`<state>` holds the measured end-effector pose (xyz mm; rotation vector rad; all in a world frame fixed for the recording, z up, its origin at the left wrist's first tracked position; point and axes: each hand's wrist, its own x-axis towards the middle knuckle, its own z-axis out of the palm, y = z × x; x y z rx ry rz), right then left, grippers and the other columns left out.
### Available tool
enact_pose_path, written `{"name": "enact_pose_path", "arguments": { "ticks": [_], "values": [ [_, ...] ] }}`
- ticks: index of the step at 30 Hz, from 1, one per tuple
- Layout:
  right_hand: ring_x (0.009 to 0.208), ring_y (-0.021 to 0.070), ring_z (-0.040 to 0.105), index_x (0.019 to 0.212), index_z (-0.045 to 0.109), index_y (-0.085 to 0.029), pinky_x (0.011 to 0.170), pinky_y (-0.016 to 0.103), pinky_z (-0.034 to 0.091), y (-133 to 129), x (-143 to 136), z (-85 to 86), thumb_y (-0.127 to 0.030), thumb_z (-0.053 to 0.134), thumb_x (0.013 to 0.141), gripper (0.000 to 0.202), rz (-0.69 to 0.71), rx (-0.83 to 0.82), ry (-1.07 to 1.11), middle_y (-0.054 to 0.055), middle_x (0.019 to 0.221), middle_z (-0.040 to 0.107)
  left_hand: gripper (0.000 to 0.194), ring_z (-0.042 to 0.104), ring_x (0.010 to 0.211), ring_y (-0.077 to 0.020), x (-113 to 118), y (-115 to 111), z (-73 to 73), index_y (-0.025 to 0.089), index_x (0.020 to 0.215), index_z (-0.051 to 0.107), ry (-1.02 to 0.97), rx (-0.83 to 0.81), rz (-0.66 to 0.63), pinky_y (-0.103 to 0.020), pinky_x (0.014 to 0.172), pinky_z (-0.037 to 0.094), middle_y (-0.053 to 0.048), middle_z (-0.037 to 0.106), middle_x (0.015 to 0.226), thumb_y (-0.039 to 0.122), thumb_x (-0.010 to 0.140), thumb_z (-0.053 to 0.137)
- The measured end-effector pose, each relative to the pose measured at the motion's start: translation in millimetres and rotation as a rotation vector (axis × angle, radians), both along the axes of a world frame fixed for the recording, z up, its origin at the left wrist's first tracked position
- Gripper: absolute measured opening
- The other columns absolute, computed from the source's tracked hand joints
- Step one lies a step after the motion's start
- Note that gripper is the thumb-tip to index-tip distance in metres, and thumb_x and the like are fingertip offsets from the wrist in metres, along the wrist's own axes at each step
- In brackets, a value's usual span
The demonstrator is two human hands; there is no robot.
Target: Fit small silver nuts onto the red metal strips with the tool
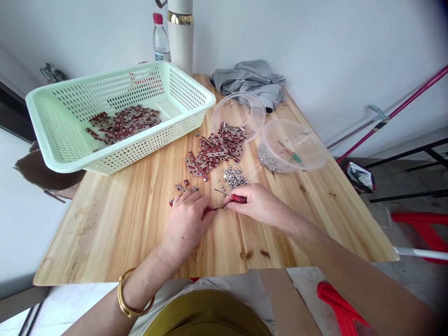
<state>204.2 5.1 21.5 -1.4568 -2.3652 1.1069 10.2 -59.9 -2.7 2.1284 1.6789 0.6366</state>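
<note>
My left hand [187, 221] rests low over the table, its fingers closed on one end of a thin dark strip [217, 208]. My right hand [257, 203] grips a small screwdriver [239, 199] by its red handle, the shaft pointing left. Its fingertips also meet the strip's right end; whether they pinch a small part there I cannot make out. Just beyond them lies a heap of small round silver metal pieces [234, 177]. A few short red-and-silver pieces [185, 185] lie by my left fingers. Farther back is a pile of red-and-silver strips [217, 147].
A pale green basket [150, 140] holding more strips stands at back left. On the right, a clear tub [315, 161] contains metal pieces and a green-handled tool. Behind are a clear round lid or tub [261, 109], grey cloth [248, 77], a bottle [161, 39] and a flask [181, 46].
</note>
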Motion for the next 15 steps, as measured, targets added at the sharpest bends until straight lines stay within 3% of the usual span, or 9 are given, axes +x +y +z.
{"name": "enact_pose_path", "arguments": {
  "ticks": [15],
  "values": [
    [0.071, 0.0155, 0.06, 0.077, 0.069, -0.02, 0.066, 0.027, 0.042, -16.0, -2.4, -7.9, -0.016, 0.058, 0.087, 0.015, 0.003, 0.24, 0.05, 0.001, 0.075, 0.068, 0.012, 0.057, 0.084, -0.0233, 0.9, 0.8, 0.5, 0.02, 0.072, 0.063, -0.031, -0.003, 0.021, -0.039, 0.077, 0.042, -0.002, 0.065, 0.077, 0.02, 0.083, 0.068]
  ]
}}
